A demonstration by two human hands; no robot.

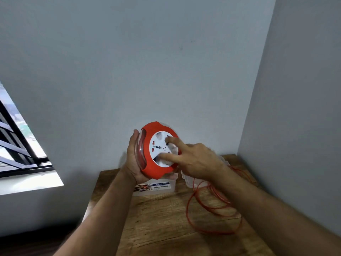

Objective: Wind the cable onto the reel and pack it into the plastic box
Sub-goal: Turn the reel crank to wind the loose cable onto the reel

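The left hand [135, 159] is gripping the red reel [158, 150] by its rim above the surface's far edge; the right hand's fingers [170, 140] are spread, pressing its white hub. The thin cable [212, 206], probably limp and tangle-prone, is lying loose near the right edge, beside the plastic box [155, 187].

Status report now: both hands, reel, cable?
Left hand holds reel up. Right hand fingers on white face. Cable mostly loose on table. Nothing blocking.

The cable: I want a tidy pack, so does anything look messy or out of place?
Yes. The orange cable lies in loose, tangled loops on the wooden table, some draped over the clear plastic lid. Little seems wound on the reel, held in the left hand.
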